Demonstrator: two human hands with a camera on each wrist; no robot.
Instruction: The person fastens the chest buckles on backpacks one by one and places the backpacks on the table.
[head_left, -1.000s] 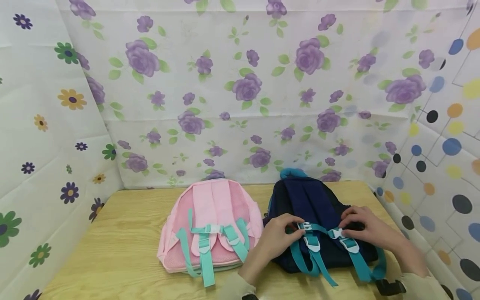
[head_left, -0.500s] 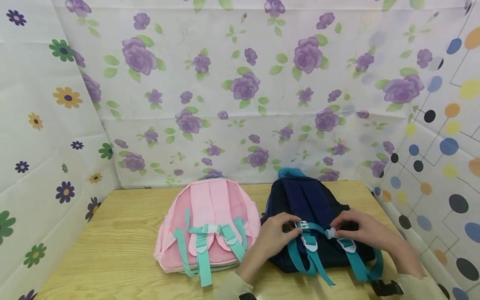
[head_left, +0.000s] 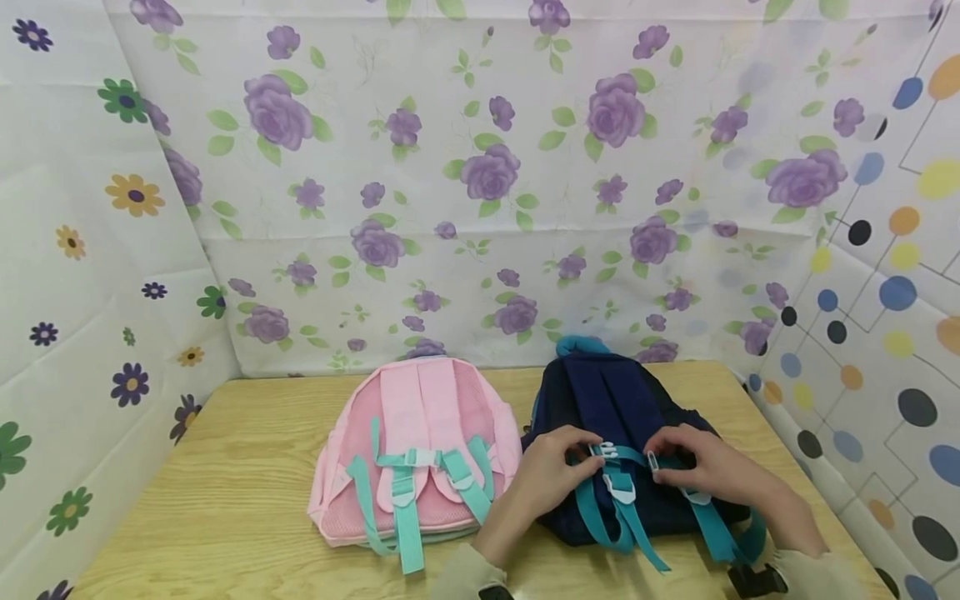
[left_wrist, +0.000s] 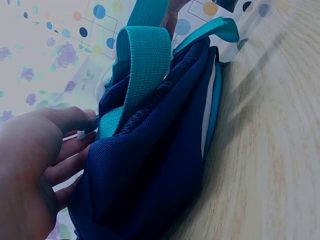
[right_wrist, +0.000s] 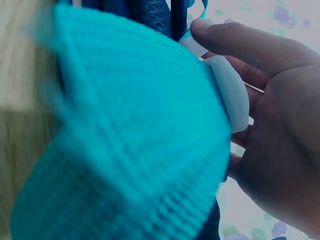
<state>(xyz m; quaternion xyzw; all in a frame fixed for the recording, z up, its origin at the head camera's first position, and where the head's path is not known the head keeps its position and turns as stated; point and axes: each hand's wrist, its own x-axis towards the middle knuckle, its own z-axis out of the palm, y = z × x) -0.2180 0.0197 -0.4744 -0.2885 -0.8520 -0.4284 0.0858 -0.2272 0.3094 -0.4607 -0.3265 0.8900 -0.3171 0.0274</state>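
Note:
A navy backpack [head_left: 611,392] with teal straps lies on its front at the right of the table, its back panel facing up. My left hand [head_left: 546,471] pinches the white pronged half of a chest-strap buckle [head_left: 608,451] at the left shoulder strap. With thumb and fingers, my right hand [head_left: 712,468] holds the white socket half of the buckle [head_left: 652,461], its opening turned toward the prongs. A gap separates the halves, bridged by a teal strap. In the right wrist view, a broad teal webbing strap [right_wrist: 140,110] covers much of the hand's work.
Left of the navy backpack lies a pink backpack [head_left: 420,400] with mint straps, its white chest buckle [head_left: 424,457] fastened. Both rest on a wooden table [head_left: 232,483]. Patterned cloth walls [head_left: 450,192] enclose the back and sides.
My right hand has moved left and turned the socket half of the buckle toward the pronged half. The left hand keeps its hold, almost still. The camera view has shifted slightly.

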